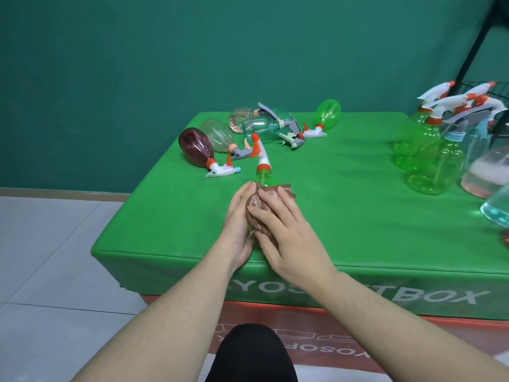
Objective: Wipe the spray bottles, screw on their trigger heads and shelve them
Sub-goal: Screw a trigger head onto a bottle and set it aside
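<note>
A green spray bottle (264, 177) with a white and orange trigger head (260, 151) lies on the green box top, its head pointing away from me. A brown cloth (260, 205) wraps its body. My left hand (238, 224) cups the bottle from the left side. My right hand (286, 232) presses the cloth onto the bottle from above with spread fingers. Most of the bottle's body is hidden under the cloth and my hands.
Several bottles lie in a pile at the back: a dark red one (196, 146), clear ones (217, 135) and a green one (327, 111). Upright bottles with trigger heads (435, 166) stand at the right by a black wire rack (479, 86). The green box (344, 216) stands on a tiled floor.
</note>
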Tool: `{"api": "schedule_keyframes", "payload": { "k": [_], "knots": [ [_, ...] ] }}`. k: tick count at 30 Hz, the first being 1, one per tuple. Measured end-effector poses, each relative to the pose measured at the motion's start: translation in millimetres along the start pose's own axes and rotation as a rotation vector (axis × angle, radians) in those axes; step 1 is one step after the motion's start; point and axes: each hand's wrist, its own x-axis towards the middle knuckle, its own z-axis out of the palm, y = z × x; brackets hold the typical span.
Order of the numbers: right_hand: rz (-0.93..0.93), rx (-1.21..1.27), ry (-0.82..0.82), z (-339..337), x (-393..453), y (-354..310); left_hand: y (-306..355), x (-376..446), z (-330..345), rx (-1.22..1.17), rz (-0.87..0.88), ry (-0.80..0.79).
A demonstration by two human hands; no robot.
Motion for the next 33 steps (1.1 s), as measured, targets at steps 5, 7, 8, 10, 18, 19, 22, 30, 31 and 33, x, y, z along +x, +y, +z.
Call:
{"api": "schedule_keyframes", "payload": {
  "k": [5, 7, 8, 10, 18, 19, 22, 30, 31, 33],
  "knots": [
    [0.161, 0.117, 0.023, -4, 11, -15, 0, -4, 0, -0.022, -0.012, -0.04],
    [0.215, 0.164, 0.041, -1, 19, -19, 0, -4, -3, 0.022, -0.021, -0.07],
    [0.225, 0.166, 0.05, 1, 23, -20, -1, -3, -5, 0.039, -0.021, -0.083],
    [0.241, 0.152, 0.06, 3, 31, -18, -2, -2, -6, 0.052, -0.009, -0.095],
    [0.464, 0.095, -0.016, -7, 74, -7, 8, -16, 7, 0.041, 0.028, -0.073],
    [0.479, 0.08, -0.02, -8, 78, -8, 7, -15, 6, 0.025, 0.029, -0.076],
    [0.54, 0.158, -0.05, -9, 91, -4, 8, -15, 7, 0.006, 0.031, -0.083],
    [0.545, 0.214, -0.053, -3, 87, -4, 5, -13, 7, -0.019, 0.038, -0.007],
    [0.512, 0.202, -0.03, -2, 82, -5, 5, -13, 7, -0.024, 0.036, 0.002],
    [0.447, 0.184, 0.005, 1, 73, -7, 6, -14, 7, -0.023, 0.028, 0.018]
  ]
}}
